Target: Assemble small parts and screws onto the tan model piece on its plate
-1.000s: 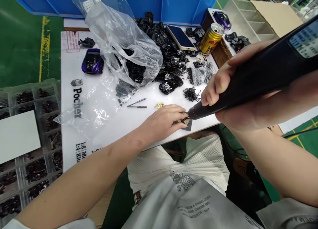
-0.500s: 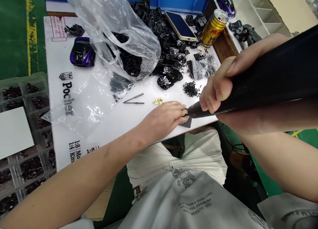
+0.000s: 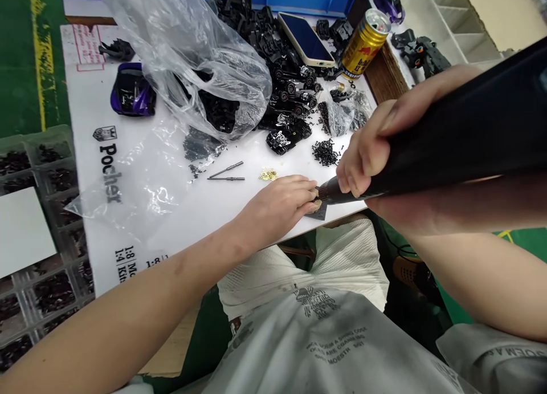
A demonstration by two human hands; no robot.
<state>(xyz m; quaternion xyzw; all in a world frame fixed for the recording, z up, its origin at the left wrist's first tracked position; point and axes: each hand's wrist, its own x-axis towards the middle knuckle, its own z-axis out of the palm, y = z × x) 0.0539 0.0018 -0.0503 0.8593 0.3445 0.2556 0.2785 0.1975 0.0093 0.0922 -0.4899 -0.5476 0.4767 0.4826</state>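
My right hand (image 3: 367,143) is wrapped around a large black electric screwdriver (image 3: 453,137), tilted so its tip points down and left. The tip meets the fingers of my left hand (image 3: 284,203) close to the table's front edge. My left fingers are pressed together on something small, mostly hidden by them and the tool. Under them lies a dark grey pad (image 3: 319,212). Left of the fingers is a small pile of gold-coloured pieces (image 3: 268,174). Two thin metal driver bits (image 3: 226,174) lie farther left. Beyond the tool is a heap of small black screws (image 3: 325,153).
Black model cars (image 3: 290,114), a phone (image 3: 305,39) and a yellow can (image 3: 365,43) stand behind. A clear plastic bag (image 3: 192,57) with black parts and a purple toy car (image 3: 133,90) are at left. A compartment box (image 3: 70,228) of dark pieces sits beyond the table's left edge.
The whole view has shifted slightly, with table items a little farther left. Both hands keep the same hold, with the screwdriver tip still at my left fingers.
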